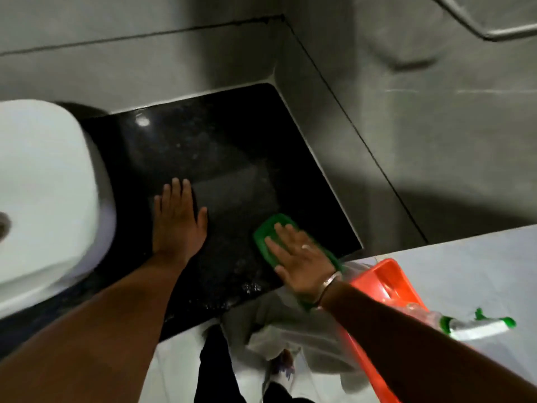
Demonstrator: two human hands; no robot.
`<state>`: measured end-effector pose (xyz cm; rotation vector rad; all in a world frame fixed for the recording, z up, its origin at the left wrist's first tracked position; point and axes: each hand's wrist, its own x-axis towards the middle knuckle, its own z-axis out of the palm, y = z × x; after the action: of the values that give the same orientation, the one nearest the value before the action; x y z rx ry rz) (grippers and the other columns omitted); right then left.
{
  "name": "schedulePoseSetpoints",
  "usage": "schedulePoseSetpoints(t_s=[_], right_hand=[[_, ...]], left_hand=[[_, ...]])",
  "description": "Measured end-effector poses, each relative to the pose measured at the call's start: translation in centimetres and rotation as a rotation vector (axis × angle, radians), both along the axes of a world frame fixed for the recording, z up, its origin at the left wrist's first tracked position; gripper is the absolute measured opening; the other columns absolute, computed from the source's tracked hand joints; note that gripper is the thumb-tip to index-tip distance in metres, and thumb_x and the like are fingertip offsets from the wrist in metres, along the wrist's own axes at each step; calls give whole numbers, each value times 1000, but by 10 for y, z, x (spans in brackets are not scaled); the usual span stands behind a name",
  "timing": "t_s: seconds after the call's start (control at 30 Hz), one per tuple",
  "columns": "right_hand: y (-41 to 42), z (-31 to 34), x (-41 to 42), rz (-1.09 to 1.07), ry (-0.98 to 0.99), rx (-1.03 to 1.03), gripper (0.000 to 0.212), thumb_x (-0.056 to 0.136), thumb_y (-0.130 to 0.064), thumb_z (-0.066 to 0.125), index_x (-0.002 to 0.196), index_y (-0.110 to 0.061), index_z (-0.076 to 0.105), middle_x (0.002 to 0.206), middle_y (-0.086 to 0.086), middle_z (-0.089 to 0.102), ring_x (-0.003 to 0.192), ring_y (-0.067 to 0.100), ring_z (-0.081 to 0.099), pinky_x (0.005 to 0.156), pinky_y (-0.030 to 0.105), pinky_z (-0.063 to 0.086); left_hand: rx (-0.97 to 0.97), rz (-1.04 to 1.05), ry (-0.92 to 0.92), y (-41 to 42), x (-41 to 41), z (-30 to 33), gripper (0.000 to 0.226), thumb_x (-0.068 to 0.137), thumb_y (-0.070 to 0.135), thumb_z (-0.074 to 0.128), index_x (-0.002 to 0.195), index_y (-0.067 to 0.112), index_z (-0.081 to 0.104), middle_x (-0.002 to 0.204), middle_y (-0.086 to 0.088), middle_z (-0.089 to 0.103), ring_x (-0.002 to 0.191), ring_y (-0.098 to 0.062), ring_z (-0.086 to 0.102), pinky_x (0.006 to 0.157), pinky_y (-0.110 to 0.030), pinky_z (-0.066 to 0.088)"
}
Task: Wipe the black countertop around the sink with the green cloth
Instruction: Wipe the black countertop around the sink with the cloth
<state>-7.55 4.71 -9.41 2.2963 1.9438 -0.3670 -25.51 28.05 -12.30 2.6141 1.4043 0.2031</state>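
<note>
The black countertop (pixel 226 158) fills the middle of the view, shiny and speckled with wet drops near its front edge. A white sink (pixel 43 193) stands on it at the left. The green cloth (pixel 268 232) lies folded flat on the counter's right front part. My right hand (pixel 302 261) presses flat on top of the cloth, fingers spread, a ring and a metal bangle on it. My left hand (pixel 177 219) rests palm down on the bare counter beside the sink, holding nothing.
Grey tiled walls (pixel 406 141) box in the counter at the back and right. An orange bucket (pixel 383 283) with clear plastic and a green-and-white spray bottle (pixel 476 325) sit at the lower right. White floor and a shoe show below the counter edge.
</note>
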Motion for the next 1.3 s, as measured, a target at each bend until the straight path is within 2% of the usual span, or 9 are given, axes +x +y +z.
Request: schedulePoseSetpoints(t_s=[0.1, 0.2, 0.37, 0.47, 0.6, 0.8, 0.93, 1.07, 1.3], right_hand=[[-8, -3, 48, -290, -30, 32, 61, 95, -37, 28, 151, -20, 12, 159, 14, -1, 147, 37, 6, 119, 47, 7], [0, -10, 17, -482, -32, 97, 66, 93, -41, 27, 152, -14, 14, 159, 23, 6, 146, 40, 8, 118, 52, 12], [14, -16, -100, -70, 86, 98, 70, 83, -48, 37, 146, -19, 34, 155, 17, 30, 142, 35, 29, 113, 52, 24], [3, -11, -64, 75, 87, 91, 66, 83, -45, 40, 145, -23, 39, 154, 13, 33, 140, 33, 33, 112, 50, 31], [-21, -7, 42, -280, -24, 87, 66, 89, -44, 21, 150, -17, 22, 158, 17, 16, 145, 37, 18, 117, 50, 21], [2, 0, -3, -612, -108, 142, 69, 89, -45, 16, 151, -13, 20, 158, 24, 13, 144, 42, 14, 116, 54, 17], [12, -18, -109, -311, 14, 151, 68, 86, -47, 37, 148, -22, 29, 157, 15, 26, 144, 35, 24, 114, 52, 20], [-1, -12, -85, -39, 35, 116, 65, 82, -44, 42, 144, -22, 41, 152, 14, 35, 139, 35, 35, 109, 52, 34], [7, -15, 3, -556, -86, 73, 74, 86, -48, 12, 151, -14, 19, 158, 24, 13, 144, 43, 16, 113, 55, 19]], left_hand=[[24, 40, 5, -28, -27, -2, 68, 96, 38, 43, 154, 5, 26, 159, -21, 29, 148, -38, 26, 121, -51, 17], [20, 69, 8, -34, -32, 0, 66, 98, 36, 47, 154, 10, 25, 161, -18, 27, 150, -35, 24, 123, -49, 15], [-1, 92, 34, -30, -26, 1, 66, 97, 39, 44, 154, 11, 27, 161, -16, 28, 150, -32, 24, 123, -49, 15], [0, 96, 30, -30, -24, 1, 68, 97, 45, 35, 153, 8, 28, 161, -15, 28, 150, -31, 25, 123, -48, 15], [13, 89, 11, -35, -13, 2, 68, 97, 47, 30, 153, 10, 27, 163, -15, 24, 151, -31, 21, 123, -48, 14], [-22, 71, -17, -28, -26, -4, 67, 97, 44, 38, 153, 9, 27, 163, -15, 23, 151, -31, 20, 123, -49, 15], [-37, 97, 31, -28, -29, -1, 68, 96, 43, 42, 153, 9, 28, 163, -16, 24, 151, -32, 21, 123, -50, 16], [-44, 84, 21, -28, -29, 3, 68, 96, 44, 41, 154, 10, 27, 163, -15, 23, 151, -31, 19, 123, -49, 14], [-18, 73, -1, -21, -31, -5, 68, 94, 47, 36, 151, 10, 32, 161, -15, 29, 150, -31, 25, 122, -50, 17]])
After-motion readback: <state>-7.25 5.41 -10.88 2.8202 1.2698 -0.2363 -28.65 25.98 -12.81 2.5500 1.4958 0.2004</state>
